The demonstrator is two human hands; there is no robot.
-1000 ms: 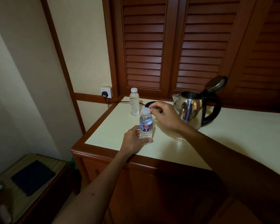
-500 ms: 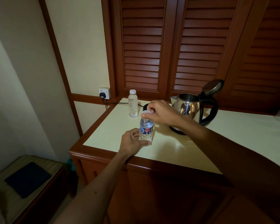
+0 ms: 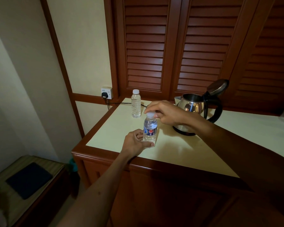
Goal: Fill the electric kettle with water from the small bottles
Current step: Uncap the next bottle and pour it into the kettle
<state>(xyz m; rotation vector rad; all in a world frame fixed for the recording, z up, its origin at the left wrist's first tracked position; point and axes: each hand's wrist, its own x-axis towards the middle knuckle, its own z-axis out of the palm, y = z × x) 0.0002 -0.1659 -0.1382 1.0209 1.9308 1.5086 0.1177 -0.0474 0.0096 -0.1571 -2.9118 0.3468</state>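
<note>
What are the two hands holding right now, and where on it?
Left hand grips the labelled water bottle at its lower body; right hand pinches its white cap.

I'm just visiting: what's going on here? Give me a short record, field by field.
left hand: wrapped around the labelled bottle, steadying it on the counter
right hand: fingertips pinching the white cap
kettle: steel, lid flipped open, standing behind the right hand
second bottle: capped, upright near the wall socket
stage: cap on the bottle, nothing poured from it yet
</note>
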